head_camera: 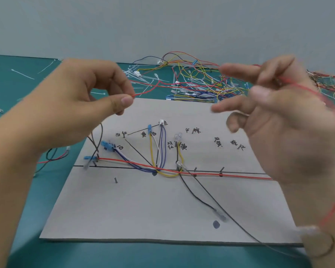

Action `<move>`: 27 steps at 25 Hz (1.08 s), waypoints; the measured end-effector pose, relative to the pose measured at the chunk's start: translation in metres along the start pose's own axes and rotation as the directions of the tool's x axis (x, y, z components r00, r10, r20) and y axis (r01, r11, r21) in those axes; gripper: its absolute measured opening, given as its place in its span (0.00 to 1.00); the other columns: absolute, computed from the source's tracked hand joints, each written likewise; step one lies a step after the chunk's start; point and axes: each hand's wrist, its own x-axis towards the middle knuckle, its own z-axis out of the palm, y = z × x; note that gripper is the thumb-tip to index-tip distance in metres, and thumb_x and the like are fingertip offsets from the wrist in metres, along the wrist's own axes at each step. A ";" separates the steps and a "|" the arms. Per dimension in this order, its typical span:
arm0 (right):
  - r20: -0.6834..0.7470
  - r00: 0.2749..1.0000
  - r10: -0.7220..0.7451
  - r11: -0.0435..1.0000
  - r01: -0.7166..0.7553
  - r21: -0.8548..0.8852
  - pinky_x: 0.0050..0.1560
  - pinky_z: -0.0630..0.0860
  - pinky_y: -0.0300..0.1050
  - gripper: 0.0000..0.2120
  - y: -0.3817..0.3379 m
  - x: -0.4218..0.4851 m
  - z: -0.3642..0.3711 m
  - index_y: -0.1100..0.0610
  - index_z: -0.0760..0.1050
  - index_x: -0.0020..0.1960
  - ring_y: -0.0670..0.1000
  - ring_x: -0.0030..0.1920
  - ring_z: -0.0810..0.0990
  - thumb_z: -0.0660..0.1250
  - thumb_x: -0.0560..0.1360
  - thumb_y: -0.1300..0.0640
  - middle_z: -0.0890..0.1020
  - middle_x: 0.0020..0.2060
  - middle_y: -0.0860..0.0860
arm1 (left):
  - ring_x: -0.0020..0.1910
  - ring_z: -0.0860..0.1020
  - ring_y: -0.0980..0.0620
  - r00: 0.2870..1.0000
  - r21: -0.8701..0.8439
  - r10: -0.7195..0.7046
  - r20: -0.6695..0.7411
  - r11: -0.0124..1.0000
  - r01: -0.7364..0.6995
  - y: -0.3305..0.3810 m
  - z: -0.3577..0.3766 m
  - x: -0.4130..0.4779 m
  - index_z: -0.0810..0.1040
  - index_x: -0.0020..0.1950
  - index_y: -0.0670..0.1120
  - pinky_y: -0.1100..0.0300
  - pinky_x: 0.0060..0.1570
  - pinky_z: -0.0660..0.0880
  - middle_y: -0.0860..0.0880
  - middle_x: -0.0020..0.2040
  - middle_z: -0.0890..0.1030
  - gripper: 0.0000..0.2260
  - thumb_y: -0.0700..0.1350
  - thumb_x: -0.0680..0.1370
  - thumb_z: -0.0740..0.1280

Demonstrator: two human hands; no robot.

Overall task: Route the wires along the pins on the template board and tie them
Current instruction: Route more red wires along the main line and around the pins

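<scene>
Left hand (72,89) on thin wire (145,92) (red)

The grey board (143,209) lay flat, with black lines and hand-written marks on it. Small dark pins (115,180) stood up near the lines. A long red wire (211,173) ran across the board from left to right, close to the long line. Blue and white wires (128,161) dipped down to that line and went up again to a white plug (161,122). A yellow wire (152,151) made a loop beside them. A black wire (197,198) trailed toward the near edge. Another red wire (149,88) hung in the air above the board, pinched by the left hand (81,93). A red strand by the right hand (288,117) was too blurry to follow. A heap of loose wires (201,78) lay behind the board.
</scene>
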 end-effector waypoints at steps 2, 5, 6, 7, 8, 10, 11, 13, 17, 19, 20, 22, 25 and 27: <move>0.118 0.993 -0.023 0.991 0.039 -0.128 0.34 0.72 0.45 0.16 0.008 -0.007 0.020 0.53 0.64 0.50 0.64 0.45 0.87 0.67 0.72 0.68 0.79 0.67 0.54 | 0.28 0.78 0.53 0.999 -0.035 0.049 0.007 0.998 -0.049 0.018 0.009 -0.005 0.82 0.49 0.60 0.62 0.30 0.77 0.56 0.40 0.82 0.02 0.54 0.77 0.71; 0.200 0.979 0.044 0.937 0.029 -0.349 0.35 0.75 0.47 0.18 0.023 -0.015 0.040 0.50 0.65 0.49 0.55 0.55 0.86 0.70 0.72 0.67 0.74 0.72 0.43 | 0.21 0.67 0.59 0.994 -0.068 0.100 0.040 0.993 -0.097 0.042 0.021 -0.012 0.83 0.47 0.58 0.73 0.24 0.61 0.58 0.39 0.80 0.03 0.49 0.78 0.73; 0.214 0.974 0.072 0.911 0.023 -0.411 0.38 0.77 0.48 0.17 0.029 -0.016 0.043 0.49 0.66 0.48 0.52 0.59 0.84 0.70 0.72 0.65 0.75 0.70 0.42 | 0.20 0.64 0.58 0.992 -0.079 0.120 0.047 0.990 -0.116 0.047 0.024 -0.014 0.84 0.47 0.57 0.73 0.23 0.59 0.59 0.37 0.79 0.04 0.47 0.78 0.74; 0.214 0.973 0.087 0.895 0.018 -0.445 0.41 0.77 0.48 0.14 0.033 -0.017 0.045 0.50 0.67 0.47 0.51 0.59 0.82 0.70 0.73 0.64 0.80 0.63 0.44 | 0.20 0.62 0.58 0.989 -0.094 0.135 0.054 0.987 -0.130 0.051 0.026 -0.015 0.84 0.46 0.56 0.72 0.23 0.58 0.60 0.35 0.78 0.04 0.46 0.77 0.75; 0.195 0.978 0.076 0.887 0.023 -0.462 0.41 0.77 0.47 0.11 0.037 -0.017 0.047 0.51 0.69 0.45 0.50 0.55 0.82 0.70 0.74 0.62 0.82 0.54 0.47 | 0.20 0.61 0.58 0.987 -0.105 0.144 0.066 0.985 -0.137 0.052 0.026 -0.015 0.84 0.45 0.56 0.72 0.23 0.57 0.59 0.35 0.77 0.03 0.47 0.77 0.75; 0.087 0.996 -0.004 0.876 0.046 -0.480 0.35 0.73 0.49 0.10 0.041 -0.017 0.048 0.57 0.70 0.42 0.54 0.40 0.79 0.71 0.75 0.59 0.79 0.38 0.55 | 0.21 0.62 0.58 0.985 -0.083 0.119 0.126 0.990 -0.110 0.047 0.019 -0.013 0.84 0.46 0.58 0.74 0.24 0.59 0.59 0.36 0.79 0.05 0.57 0.74 0.76; 0.019 0.998 -0.056 0.875 0.058 -0.480 0.32 0.71 0.50 0.12 0.040 -0.015 0.047 0.60 0.69 0.40 0.57 0.35 0.76 0.71 0.76 0.58 0.76 0.34 0.59 | 0.20 0.64 0.59 0.985 -0.051 0.075 0.157 0.996 -0.068 0.041 0.014 -0.012 0.84 0.47 0.60 0.75 0.24 0.60 0.59 0.37 0.80 0.11 0.64 0.72 0.75; -0.120 0.982 -0.148 0.886 0.078 -0.457 0.30 0.71 0.48 0.15 0.031 -0.010 0.037 0.58 0.68 0.37 0.57 0.29 0.74 0.71 0.77 0.56 0.74 0.29 0.59 | 0.20 0.67 0.61 0.986 0.011 -0.046 0.159 0.999 0.045 0.023 0.001 -0.010 0.84 0.50 0.62 0.69 0.25 0.65 0.59 0.36 0.81 0.22 0.75 0.64 0.72; -0.325 0.926 -0.193 0.917 0.052 -0.396 0.34 0.71 0.54 0.16 0.017 0.001 0.014 0.51 0.68 0.34 0.55 0.26 0.72 0.72 0.76 0.57 0.71 0.23 0.43 | 0.22 0.68 0.59 0.966 0.045 -0.212 0.149 0.977 0.207 -0.008 -0.022 -0.007 0.86 0.50 0.63 0.59 0.36 0.67 0.53 0.28 0.77 0.29 0.80 0.60 0.70; -0.347 0.922 -0.169 0.937 0.041 -0.346 0.34 0.71 0.55 0.17 0.021 0.001 0.014 0.51 0.68 0.34 0.50 0.24 0.71 0.72 0.76 0.59 0.70 0.22 0.42 | 0.21 0.66 0.53 0.938 -0.014 -0.251 0.241 0.965 0.262 -0.017 -0.026 -0.009 0.87 0.50 0.60 0.61 0.31 0.66 0.48 0.23 0.74 0.30 0.80 0.62 0.69; -0.347 0.923 -0.164 0.936 0.036 -0.349 0.33 0.71 0.53 0.17 0.024 0.000 0.016 0.51 0.68 0.34 0.50 0.24 0.71 0.72 0.76 0.58 0.70 0.23 0.42 | 0.21 0.65 0.52 0.929 -0.069 -0.228 0.293 0.964 0.259 -0.020 -0.028 -0.009 0.88 0.50 0.56 0.63 0.28 0.64 0.47 0.21 0.71 0.30 0.79 0.65 0.69; -0.343 0.927 -0.154 0.926 0.013 -0.378 0.32 0.71 0.48 0.17 0.029 -0.001 0.017 0.50 0.69 0.34 0.54 0.26 0.73 0.73 0.76 0.56 0.72 0.24 0.45 | 0.20 0.60 0.52 0.925 -0.214 -0.153 0.349 0.947 0.237 -0.027 -0.032 -0.008 0.89 0.47 0.48 0.67 0.27 0.61 0.49 0.21 0.66 0.28 0.73 0.69 0.72; -0.385 0.910 -0.152 0.922 -0.010 -0.387 0.33 0.72 0.50 0.17 0.027 0.001 0.010 0.54 0.68 0.36 0.51 0.24 0.73 0.73 0.77 0.55 0.69 0.29 0.55 | 0.20 0.58 0.53 0.902 -0.251 -0.074 0.426 0.948 0.196 -0.036 -0.040 -0.008 0.87 0.40 0.42 0.66 0.28 0.60 0.51 0.21 0.65 0.23 0.64 0.69 0.79; -0.452 0.879 -0.155 0.942 -0.006 -0.335 0.33 0.72 0.49 0.16 0.021 0.006 0.005 0.54 0.69 0.35 0.50 0.24 0.70 0.73 0.76 0.57 0.67 0.30 0.56 | 0.22 0.58 0.47 0.884 -0.220 -0.051 0.464 0.960 0.171 -0.042 -0.042 -0.011 0.85 0.39 0.40 0.60 0.26 0.58 0.48 0.23 0.65 0.21 0.59 0.71 0.79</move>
